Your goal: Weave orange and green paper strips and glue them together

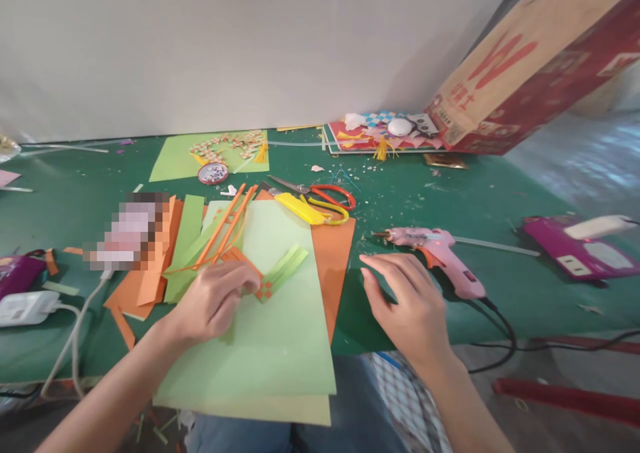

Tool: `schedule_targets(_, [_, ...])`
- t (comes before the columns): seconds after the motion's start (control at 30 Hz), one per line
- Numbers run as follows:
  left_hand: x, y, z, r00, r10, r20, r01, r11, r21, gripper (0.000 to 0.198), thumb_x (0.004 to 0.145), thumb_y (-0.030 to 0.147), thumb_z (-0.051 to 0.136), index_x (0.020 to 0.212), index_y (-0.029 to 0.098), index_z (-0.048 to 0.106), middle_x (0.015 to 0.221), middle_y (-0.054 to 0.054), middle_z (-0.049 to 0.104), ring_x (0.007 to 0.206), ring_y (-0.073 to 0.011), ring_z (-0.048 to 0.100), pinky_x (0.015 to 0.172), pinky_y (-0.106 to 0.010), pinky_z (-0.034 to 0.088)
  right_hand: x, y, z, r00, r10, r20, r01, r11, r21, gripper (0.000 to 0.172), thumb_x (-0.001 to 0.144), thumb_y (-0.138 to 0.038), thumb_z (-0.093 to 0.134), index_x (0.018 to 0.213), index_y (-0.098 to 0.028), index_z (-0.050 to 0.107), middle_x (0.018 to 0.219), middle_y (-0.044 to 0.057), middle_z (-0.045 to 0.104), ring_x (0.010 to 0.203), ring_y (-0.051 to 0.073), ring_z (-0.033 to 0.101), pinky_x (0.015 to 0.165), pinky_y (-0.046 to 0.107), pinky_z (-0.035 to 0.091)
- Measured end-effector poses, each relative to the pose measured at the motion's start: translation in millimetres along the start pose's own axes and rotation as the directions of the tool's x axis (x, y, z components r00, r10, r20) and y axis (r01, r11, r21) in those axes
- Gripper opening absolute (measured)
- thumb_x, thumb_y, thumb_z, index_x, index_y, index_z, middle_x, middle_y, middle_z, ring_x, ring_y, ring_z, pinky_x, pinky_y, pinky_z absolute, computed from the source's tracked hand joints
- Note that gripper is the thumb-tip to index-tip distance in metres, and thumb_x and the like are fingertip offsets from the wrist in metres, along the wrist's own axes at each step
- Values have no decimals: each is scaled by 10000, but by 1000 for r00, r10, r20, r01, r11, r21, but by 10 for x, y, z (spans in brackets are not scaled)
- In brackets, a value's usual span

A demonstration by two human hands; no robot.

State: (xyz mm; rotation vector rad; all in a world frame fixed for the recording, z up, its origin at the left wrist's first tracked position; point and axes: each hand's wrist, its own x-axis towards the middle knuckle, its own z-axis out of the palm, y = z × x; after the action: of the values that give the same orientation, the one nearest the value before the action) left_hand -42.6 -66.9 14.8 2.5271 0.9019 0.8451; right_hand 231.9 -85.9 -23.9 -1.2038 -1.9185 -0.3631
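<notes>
My left hand (217, 300) is closed, its fingertips pinching a small woven piece of orange and green paper strips (265, 292) over the light green paper sheets (285, 353). The piece has a little checkered part, with green strips sticking out to the upper right and orange strips to the upper left. Part of it is hidden behind my fingers. My right hand (405, 300) hovers to the right of the sheets, fingers apart and nothing in it. Just beyond it lies a pink hot glue gun (440, 250), its nozzle pointing left.
Red-handled scissors (333, 195) and a yellow utility knife (300, 208) lie past the sheets. Orange paper (337, 266) sticks out beneath. At left are green strips (187, 230), a blurred phone (133, 230) and its cable. A purple power strip (575, 246) sits right; a paper bag (505, 73) stands behind.
</notes>
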Motion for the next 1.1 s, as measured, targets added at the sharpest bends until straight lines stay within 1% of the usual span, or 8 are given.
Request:
schedule_targets(0.13, [-15,-9,-12,981,20,-192,-12,999,39,293,798,62,321,838,172,590,699,-59,646,599,-154,591,534,-287,482,-19,-3,-4,1000,6,-18,-6,1000,-19,202,839,-75,526,978,-187,621,793,64,657,740,186,626,721,335,521])
schedule_targets(0.23, [-31,-60,-6,886,39,-463,36,988,153,297,794,12,351,733,191,580,628,-20,603,573,-131,566,520,-262,452,-34,-3,-15,999,11,-32,-11,1000,-27,197,838,-69,526,963,-187,623,777,62,661,719,179,623,704,321,517])
schedule_targets(0.33, [-55,-117,-9,825,106,-555,24,975,221,307,791,-19,353,619,192,495,520,9,476,484,-103,460,451,-241,365,-31,-22,-27,999,2,-45,-4,999,-38,179,835,-71,534,945,-180,624,766,64,661,701,175,614,692,313,515])
schedule_targets(0.53, [-69,-151,-39,860,85,-504,19,980,197,321,846,29,337,587,197,425,492,18,371,436,-92,346,419,-242,273,131,-194,49,984,-127,127,118,990,74,285,841,-45,489,1061,-170,621,926,78,700,929,212,622,796,356,497])
schedule_targets(0.63, [-50,-140,-48,885,86,-459,33,969,245,334,837,51,323,548,198,406,464,18,375,414,-92,338,408,-236,271,251,-268,190,910,-244,336,222,970,104,436,807,9,460,1192,-150,590,1140,81,675,1172,256,531,949,416,439])
schedule_targets(0.73, [-43,-140,-45,905,81,-418,47,957,286,324,811,45,326,536,198,402,456,18,378,411,-94,342,410,-232,279,327,-282,347,861,-303,408,288,952,100,440,786,30,447,1154,-139,618,1121,95,678,1160,260,522,976,442,417])
schedule_targets(0.93, [-68,-169,-16,929,99,-355,23,946,324,305,774,4,321,558,201,407,464,28,403,422,-97,339,426,-228,289,335,-296,423,911,-306,275,308,951,39,191,843,-62,498,781,-144,659,787,74,654,868,216,555,808,341,440])
schedule_targets(1.1, [-70,-153,5,985,-5,-171,64,937,342,278,784,20,331,680,184,531,574,0,569,504,-106,502,500,-217,395,221,-357,264,964,-243,109,242,970,29,205,853,-53,493,854,-158,670,732,45,648,769,179,544,747,325,423])
